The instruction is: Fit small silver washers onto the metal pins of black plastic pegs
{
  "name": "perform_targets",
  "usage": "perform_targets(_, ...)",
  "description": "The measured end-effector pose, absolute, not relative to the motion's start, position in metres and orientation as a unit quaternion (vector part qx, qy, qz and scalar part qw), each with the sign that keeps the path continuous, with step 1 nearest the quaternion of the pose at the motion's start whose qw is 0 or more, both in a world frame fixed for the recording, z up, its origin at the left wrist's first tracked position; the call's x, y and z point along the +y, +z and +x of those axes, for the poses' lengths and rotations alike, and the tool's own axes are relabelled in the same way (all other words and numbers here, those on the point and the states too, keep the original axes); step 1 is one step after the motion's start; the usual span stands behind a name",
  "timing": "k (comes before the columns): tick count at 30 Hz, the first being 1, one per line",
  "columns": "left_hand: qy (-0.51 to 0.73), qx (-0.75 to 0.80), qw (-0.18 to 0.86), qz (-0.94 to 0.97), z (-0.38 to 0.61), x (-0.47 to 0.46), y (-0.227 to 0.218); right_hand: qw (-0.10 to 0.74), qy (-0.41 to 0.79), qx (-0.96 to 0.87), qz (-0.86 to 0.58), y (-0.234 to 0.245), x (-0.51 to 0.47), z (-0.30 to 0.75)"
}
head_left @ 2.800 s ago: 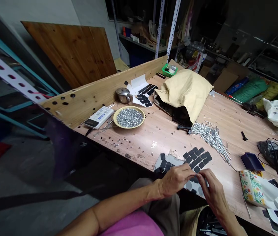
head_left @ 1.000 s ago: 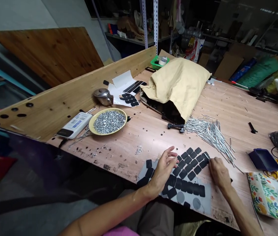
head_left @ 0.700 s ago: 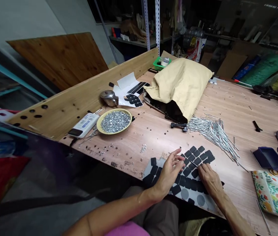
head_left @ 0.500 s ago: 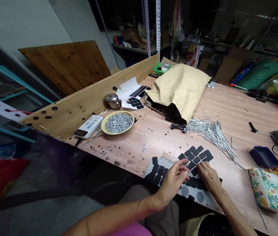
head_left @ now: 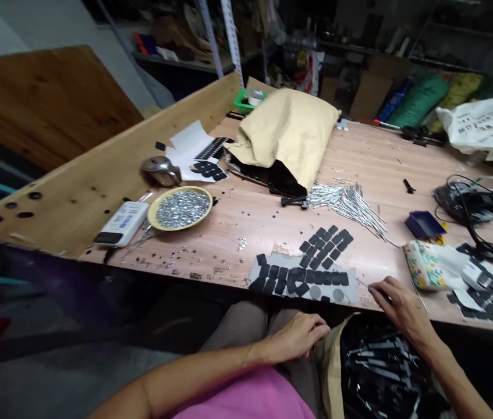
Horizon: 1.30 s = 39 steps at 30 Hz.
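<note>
Pinching thin rod w/ R hand, 4 o'clock, prob. light, stiff, best gripped mid-length; curling L hand, 5 o'clock, can't tell re: hold.

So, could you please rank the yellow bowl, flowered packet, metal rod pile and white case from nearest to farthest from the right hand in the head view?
From the right hand:
1. Flowered packet, just beyond it, to its right.
2. Metal rod pile, farther back, slightly left.
3. Yellow bowl, well to the left.
4. White case, left of the bowl.
</note>
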<state>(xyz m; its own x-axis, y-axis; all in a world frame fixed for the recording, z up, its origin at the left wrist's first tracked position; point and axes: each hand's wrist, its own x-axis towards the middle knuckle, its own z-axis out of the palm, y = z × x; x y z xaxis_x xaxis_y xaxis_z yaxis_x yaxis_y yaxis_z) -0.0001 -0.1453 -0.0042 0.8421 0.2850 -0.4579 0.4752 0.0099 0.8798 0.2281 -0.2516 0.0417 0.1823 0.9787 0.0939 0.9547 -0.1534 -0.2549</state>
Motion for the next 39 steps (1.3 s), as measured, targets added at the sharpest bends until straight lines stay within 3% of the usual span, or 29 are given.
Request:
perform_targets(4, -0.101, 0.290, 0.591, 0.746, 0.007, -0.171, -0.026, 0.078, 0.212, -0.603, -0.765, 0.036, -0.326, 0.227)
perform_targets(13, -0.156, 0.308, 0.460, 0.818, 0.058, -0.203, -0.048, -0.008, 0.031, -0.466, -0.884, -0.053, -0.336, 0.209)
perform_targets(25, -0.144, 0.261, 0.457, 0.838, 0.038, -0.204, -0.061, 0.008, -0.089, -0.378, -0.922, -0.087, -0.401, 0.092)
perform_targets(29, -0.135, 0.265, 0.453, 0.840, 0.037, -0.198, -0.061, 0.021, -0.049, -0.425, -0.903, -0.102, -0.395, 0.092)
perform_targets(34, -0.140, 0.266, 0.439, 0.846, 0.038, -0.196, -0.067, 0.046, 0.036, -0.413, -0.909, -0.083, -0.391, 0.117)
perform_targets(37, -0.152, 0.270, 0.424, 0.851, 0.038, -0.196, -0.069, 0.121, 0.075, -0.275, -0.951, -0.053, -0.392, 0.162)
perform_targets(39, -0.157, 0.271, 0.414, 0.855, 0.038, -0.196, -0.070, 0.128, 0.063, -0.190, -0.971, -0.036, -0.398, 0.203)
